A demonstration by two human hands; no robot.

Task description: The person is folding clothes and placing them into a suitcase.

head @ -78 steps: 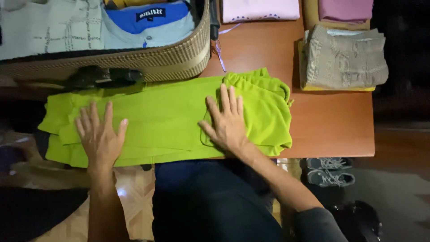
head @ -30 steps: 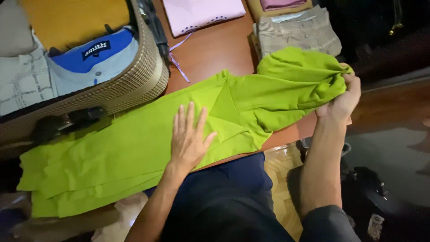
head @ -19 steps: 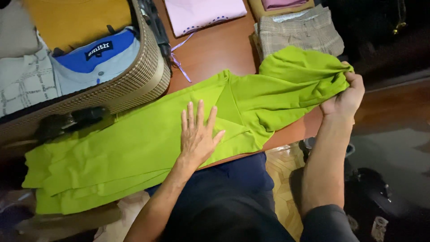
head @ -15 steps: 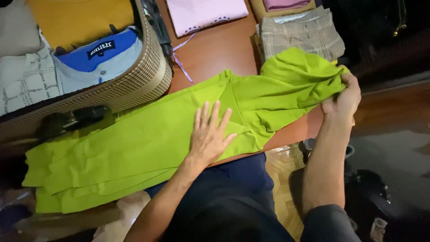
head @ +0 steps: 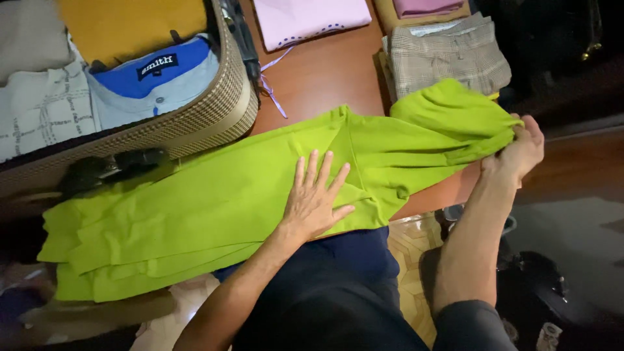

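left hand [head: 314, 201]: yours, flat on the lime-green trousers [head: 214, 195], fingers spread, palm pressing the cloth onto the table near the front edge. Nothing gripped.
right hand [head: 518, 153]: yours, closed around the bunched waist end of the trousers, fingers curled tight on the cloth, held past the table's right edge.
trousers: lie lengthwise across the wooden table [head: 325, 71], legs running left and overhanging the left end; right end lifted and pulled out by your right hand, with a diagonal fold just right of your left hand.
suitcase [head: 195, 123]: open, checked-weave wall, at upper left; its front wall touches the trousers' far edge. Black handle [head: 110, 169] on the side facing you.
in suitcase: blue-collared shirt [head: 153, 78], pale patterned garment [head: 39, 110], mustard garment [head: 130, 23].
plaid folded trousers [head: 448, 58]: far right of the table, just behind the lifted green end.
pink folded garment [head: 312, 16]: far edge, centre.
mauve folded garment [head: 429, 6]: top right, partly cut off.
floor: shoe [head: 452, 214] below the table's right edge.
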